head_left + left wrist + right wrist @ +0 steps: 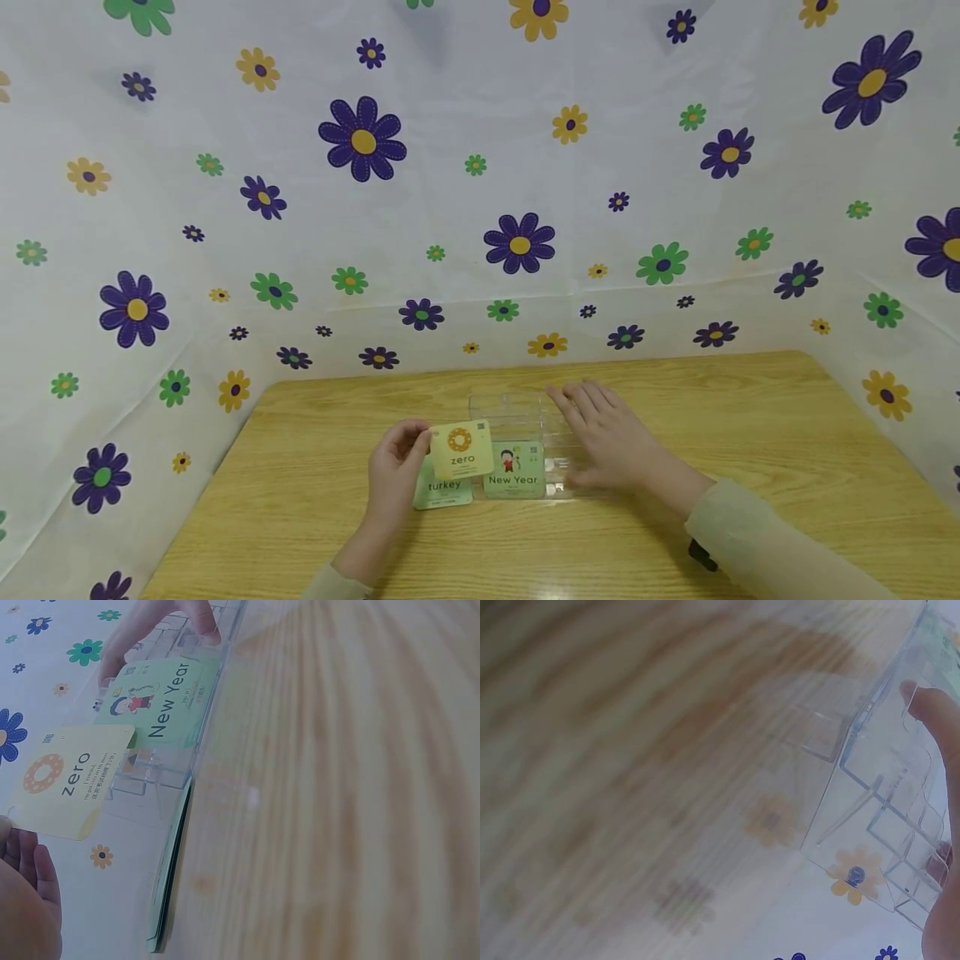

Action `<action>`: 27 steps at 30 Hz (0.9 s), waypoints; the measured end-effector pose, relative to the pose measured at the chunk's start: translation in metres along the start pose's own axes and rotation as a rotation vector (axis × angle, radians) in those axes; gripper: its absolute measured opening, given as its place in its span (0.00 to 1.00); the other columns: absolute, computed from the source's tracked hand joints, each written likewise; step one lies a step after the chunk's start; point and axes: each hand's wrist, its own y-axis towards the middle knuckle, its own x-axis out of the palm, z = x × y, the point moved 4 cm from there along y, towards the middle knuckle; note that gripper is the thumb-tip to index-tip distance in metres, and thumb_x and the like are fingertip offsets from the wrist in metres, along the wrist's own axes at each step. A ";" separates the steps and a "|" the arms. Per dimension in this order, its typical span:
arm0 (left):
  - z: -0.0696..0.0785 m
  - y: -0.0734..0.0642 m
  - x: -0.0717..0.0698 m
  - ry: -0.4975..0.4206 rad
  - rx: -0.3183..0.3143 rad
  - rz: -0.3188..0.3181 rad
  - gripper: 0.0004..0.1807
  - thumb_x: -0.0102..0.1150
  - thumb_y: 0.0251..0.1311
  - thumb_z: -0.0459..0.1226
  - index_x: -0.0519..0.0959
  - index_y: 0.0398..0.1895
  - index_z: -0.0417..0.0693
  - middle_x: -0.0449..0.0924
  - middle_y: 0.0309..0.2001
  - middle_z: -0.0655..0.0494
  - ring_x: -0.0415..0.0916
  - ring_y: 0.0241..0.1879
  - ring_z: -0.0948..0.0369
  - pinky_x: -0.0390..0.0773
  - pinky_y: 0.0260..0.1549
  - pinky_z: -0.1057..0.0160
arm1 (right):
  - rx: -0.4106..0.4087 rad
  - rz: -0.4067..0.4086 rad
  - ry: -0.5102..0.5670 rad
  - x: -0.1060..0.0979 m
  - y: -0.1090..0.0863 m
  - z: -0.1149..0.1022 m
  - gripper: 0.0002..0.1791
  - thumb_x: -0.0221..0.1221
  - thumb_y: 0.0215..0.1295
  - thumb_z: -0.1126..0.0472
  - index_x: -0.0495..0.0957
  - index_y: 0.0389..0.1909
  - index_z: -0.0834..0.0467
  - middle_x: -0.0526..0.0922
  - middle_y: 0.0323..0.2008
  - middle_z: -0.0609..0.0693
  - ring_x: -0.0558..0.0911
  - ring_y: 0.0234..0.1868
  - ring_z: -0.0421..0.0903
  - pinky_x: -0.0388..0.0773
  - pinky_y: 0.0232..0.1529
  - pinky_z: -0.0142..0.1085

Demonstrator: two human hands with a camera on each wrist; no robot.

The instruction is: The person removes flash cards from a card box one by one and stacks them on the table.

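Observation:
My left hand (396, 467) pinches a yellow "zero" card (461, 450) with a doughnut picture by its left edge, thumb in front. The card is raised before a clear stepped plastic rack (504, 407). A green "New Year" card (513, 471) stands in the rack's front tier. The zero card partly covers a green "turkey" card (444, 493), which tops a thin stack (171, 870) on the table left of the rack. My right hand (600, 433) spans the rack's right part, fingers extended toward its back and thumb (928, 705) at the front tiers.
A wooden table (337, 533) carries everything. Behind and at both sides hangs a white cloth (450, 100) printed with purple, green and yellow flowers. A dark object (702, 554) shows beneath the right sleeve (757, 533).

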 end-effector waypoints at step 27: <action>-0.004 -0.003 -0.020 0.064 -0.036 0.020 0.08 0.58 0.76 0.29 0.81 0.51 0.31 0.84 0.44 0.50 0.80 0.39 0.72 0.82 0.42 0.75 | 0.005 0.018 0.030 -0.003 0.002 -0.001 0.70 0.75 0.46 0.28 0.57 0.81 0.65 0.74 0.67 0.60 0.74 0.68 0.57 0.71 0.76 0.51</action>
